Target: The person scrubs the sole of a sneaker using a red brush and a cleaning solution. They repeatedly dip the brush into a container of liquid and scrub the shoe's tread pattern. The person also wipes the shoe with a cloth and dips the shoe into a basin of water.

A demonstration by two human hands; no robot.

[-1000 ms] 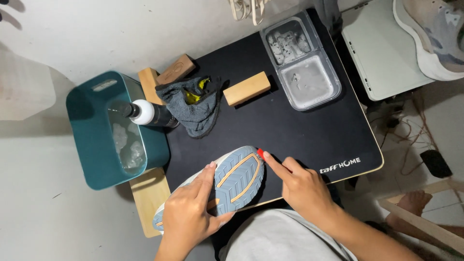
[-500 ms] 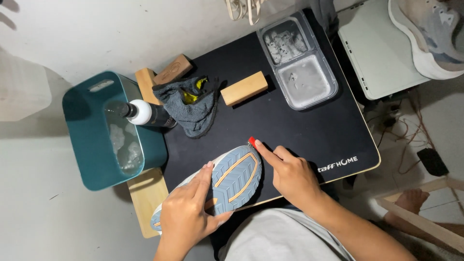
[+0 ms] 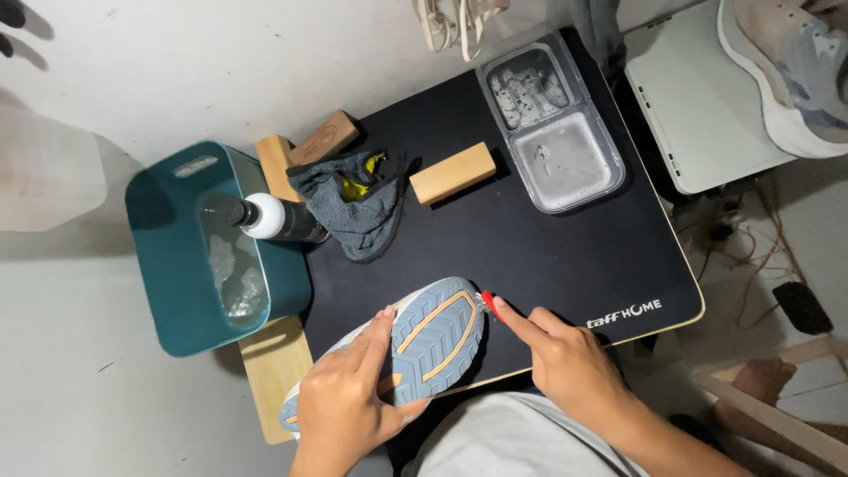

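A: Where was the shoe (image 3: pixel 415 349) rel. to the hands?
B: Sole-up at the near edge of the black surface (image 3: pixel 565 256). The left hand (image 3: pixel 349 397) gripped it from the heel side, fingers laid over the sole. The right hand (image 3: pixel 570 362) sat just right of the toe, pinched round a small red-tipped tool (image 3: pixel 488 305) whose tip met the toe edge.
A: Counts?
B: 1 shoe in hand, 1 more shoe (image 3: pixel 791 66) top right on a white box. 3 wooden blocks, 1 being the loose block (image 3: pixel 452 173) mid-surface. 1 grey cloth (image 3: pixel 353 208), 1 bottle (image 3: pixel 274 219), 1 teal bin (image 3: pixel 190 256), 1 clear two-part tray (image 3: pixel 556 119).
A: Anything unclear?
B: Tool mostly hidden in the fist, so its kind couldn't be told. Heel covered by the left hand. Second shoe cut off by the frame.
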